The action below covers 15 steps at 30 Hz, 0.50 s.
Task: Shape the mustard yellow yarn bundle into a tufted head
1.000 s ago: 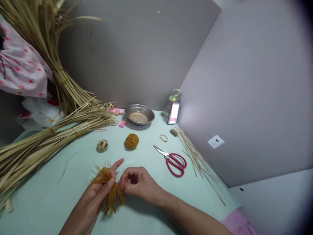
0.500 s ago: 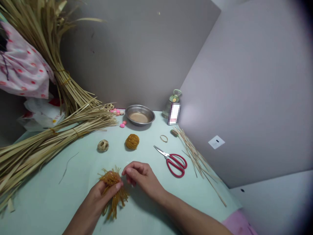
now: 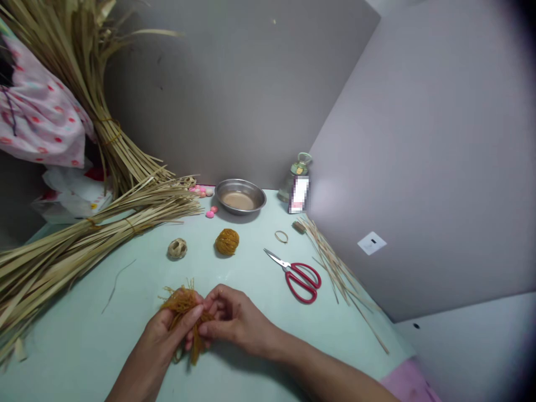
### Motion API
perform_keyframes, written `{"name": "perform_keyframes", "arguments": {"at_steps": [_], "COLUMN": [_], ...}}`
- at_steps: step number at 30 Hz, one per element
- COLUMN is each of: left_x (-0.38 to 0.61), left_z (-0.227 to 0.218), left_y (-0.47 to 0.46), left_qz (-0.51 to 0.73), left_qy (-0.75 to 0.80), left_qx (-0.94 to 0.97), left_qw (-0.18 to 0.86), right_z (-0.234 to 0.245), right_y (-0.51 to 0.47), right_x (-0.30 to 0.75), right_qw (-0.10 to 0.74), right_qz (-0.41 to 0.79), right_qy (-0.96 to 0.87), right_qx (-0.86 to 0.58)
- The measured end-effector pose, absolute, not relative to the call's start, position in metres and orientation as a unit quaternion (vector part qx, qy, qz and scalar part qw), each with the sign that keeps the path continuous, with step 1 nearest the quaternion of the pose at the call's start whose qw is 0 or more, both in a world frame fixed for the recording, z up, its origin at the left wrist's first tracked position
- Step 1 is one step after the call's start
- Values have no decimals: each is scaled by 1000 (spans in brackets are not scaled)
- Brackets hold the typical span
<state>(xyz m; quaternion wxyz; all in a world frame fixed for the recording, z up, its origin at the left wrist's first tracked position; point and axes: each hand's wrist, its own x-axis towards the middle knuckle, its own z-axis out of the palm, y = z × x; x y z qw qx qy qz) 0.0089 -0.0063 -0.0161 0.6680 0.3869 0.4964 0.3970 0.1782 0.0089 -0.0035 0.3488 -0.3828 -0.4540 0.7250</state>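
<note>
A bundle of mustard-brown yarn strands (image 3: 182, 300) with loose, frayed ends is pinched in my left hand (image 3: 165, 330), thumb across its middle. Closed around the bundle's right side, my right hand (image 3: 238, 319) has its fingers on the hanging strands; the fingertips are partly hidden. Beyond my hands sits a wound ball of the same yarn (image 3: 227, 242). To its left is a small woven openwork ball (image 3: 177, 248). Red-handled scissors (image 3: 302, 281) lie to the right with blades slightly apart, near a thin ring (image 3: 281, 237).
Long bundles of dried straw (image 3: 104, 229) cover the left side. A metal bowl of cloudy liquid (image 3: 240, 199) stands at the back by pink pebble-like pieces (image 3: 210, 214). A phone (image 3: 298, 195) leans on a green bottle (image 3: 301, 166). Thin sticks (image 3: 335, 262) lie at right.
My right hand has moved left and down onto the yarn strands and closed on them. My left hand has shifted slightly left with the bundle.
</note>
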Motion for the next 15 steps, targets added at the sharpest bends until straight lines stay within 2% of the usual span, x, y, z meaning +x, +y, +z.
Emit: {"name": "perform_keyframes", "arguments": {"at_steps": [8, 15], "left_x": [8, 9], "left_z": [-5, -7], "left_y": [-7, -3], "left_qz": [437, 425], "left_qy": [498, 457], "left_qx": [350, 406], "left_qw": [663, 667], "right_z": [-2, 5], "right_y": [8, 7], "right_x": [179, 177], "right_qw": [364, 360], "right_qz": [705, 723], "right_qy": [-472, -464], "right_qx": [-385, -365]}}
